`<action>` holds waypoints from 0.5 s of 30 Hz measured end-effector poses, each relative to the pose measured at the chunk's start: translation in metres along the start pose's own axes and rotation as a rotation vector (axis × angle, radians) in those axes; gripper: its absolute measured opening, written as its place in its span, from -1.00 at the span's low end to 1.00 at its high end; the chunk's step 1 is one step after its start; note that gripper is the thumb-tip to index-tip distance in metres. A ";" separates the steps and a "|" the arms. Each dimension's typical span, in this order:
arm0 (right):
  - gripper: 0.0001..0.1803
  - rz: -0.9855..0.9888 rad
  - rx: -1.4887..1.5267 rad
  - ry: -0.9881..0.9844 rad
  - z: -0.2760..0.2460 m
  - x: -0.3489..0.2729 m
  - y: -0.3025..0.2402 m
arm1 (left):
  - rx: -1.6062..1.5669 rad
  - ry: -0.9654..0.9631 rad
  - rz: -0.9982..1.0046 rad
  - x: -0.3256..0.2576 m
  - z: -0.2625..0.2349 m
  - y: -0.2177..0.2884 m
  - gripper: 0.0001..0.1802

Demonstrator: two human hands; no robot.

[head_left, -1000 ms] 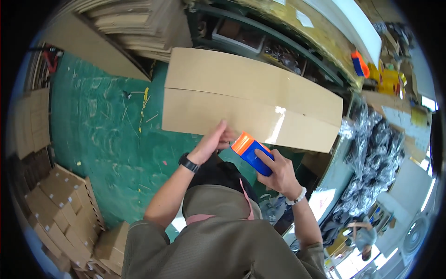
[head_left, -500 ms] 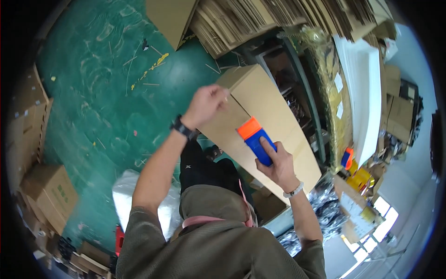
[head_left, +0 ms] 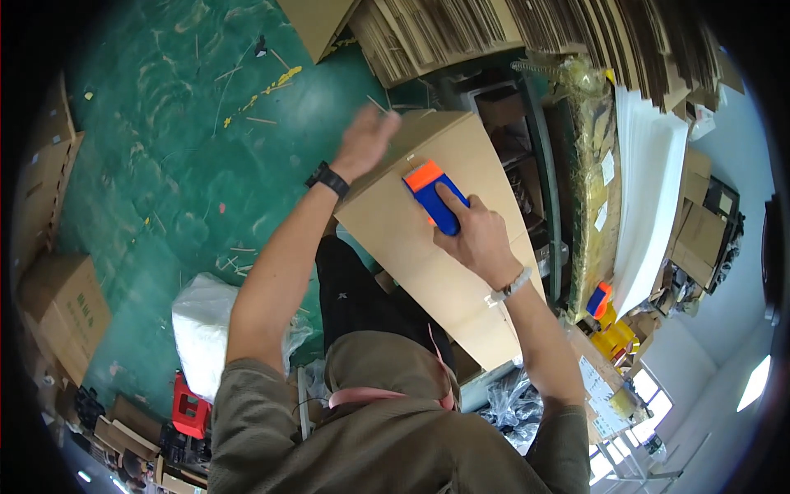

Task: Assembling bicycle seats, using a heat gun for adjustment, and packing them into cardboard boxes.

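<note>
A long brown cardboard box (head_left: 473, 309) lies in front of me, with a seam running along its top. My right hand (head_left: 479, 239) grips a blue and orange tape dispenser (head_left: 438, 199), its orange end toward the far left part of the box. Whether the dispenser touches the cardboard, I cannot tell. Beside the box's far left edge is my left hand (head_left: 366, 142), blurred, with its fingers apart and nothing visible in them. A dark watch band (head_left: 327, 179) circles the left wrist.
Flattened cardboard sheets (head_left: 444, 33) stand stacked at the far side. Right of the box runs a dark shelf frame (head_left: 543, 181). A second tape dispenser (head_left: 599, 300) and yellow tape rolls (head_left: 615, 339) sit at the right. A white wrapped bundle (head_left: 204, 329) and red stool (head_left: 190, 407) are on the left.
My right hand has carried the tape dispenser farther away and slightly left over the box. The left hand has moved away from me and to the left, its fingers spreading.
</note>
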State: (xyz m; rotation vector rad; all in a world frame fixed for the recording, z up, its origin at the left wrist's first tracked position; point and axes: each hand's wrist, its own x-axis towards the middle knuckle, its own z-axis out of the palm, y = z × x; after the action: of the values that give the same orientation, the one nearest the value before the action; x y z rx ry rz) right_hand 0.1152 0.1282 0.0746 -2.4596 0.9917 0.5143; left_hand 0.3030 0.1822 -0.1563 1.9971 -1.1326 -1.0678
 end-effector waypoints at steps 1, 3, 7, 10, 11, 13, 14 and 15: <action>-0.30 -0.040 0.016 0.014 0.000 0.004 -0.002 | -0.056 -0.177 0.266 -0.012 0.005 0.002 -0.19; -0.35 -0.056 0.027 0.019 -0.001 0.008 0.006 | -0.238 -0.358 0.116 -0.009 -0.008 0.034 -0.24; -0.46 -0.117 0.027 0.066 0.009 -0.002 0.011 | 0.211 -0.326 -0.108 -0.015 -0.041 0.065 -0.27; -0.47 -0.141 0.004 0.035 0.026 -0.052 0.049 | 0.389 0.389 0.209 -0.048 -0.045 0.090 -0.30; -0.47 -0.134 0.007 0.051 0.034 -0.075 0.070 | 0.394 0.390 0.226 -0.063 -0.035 0.111 -0.30; -0.47 -0.096 -0.003 0.003 0.048 -0.138 0.121 | 0.305 0.452 0.423 -0.102 0.001 0.152 -0.38; -0.40 -0.060 -0.015 -0.090 0.052 -0.167 0.141 | 0.287 0.441 0.468 -0.125 0.027 0.163 -0.44; -0.40 -0.052 -0.003 -0.084 0.062 -0.199 0.158 | 0.294 0.430 0.477 -0.152 0.058 0.173 -0.44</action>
State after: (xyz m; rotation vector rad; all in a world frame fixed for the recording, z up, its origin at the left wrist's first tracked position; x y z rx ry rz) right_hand -0.1434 0.1690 0.0795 -2.4382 0.8921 0.5969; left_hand 0.1361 0.2307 0.0057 1.8951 -1.4741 -0.2253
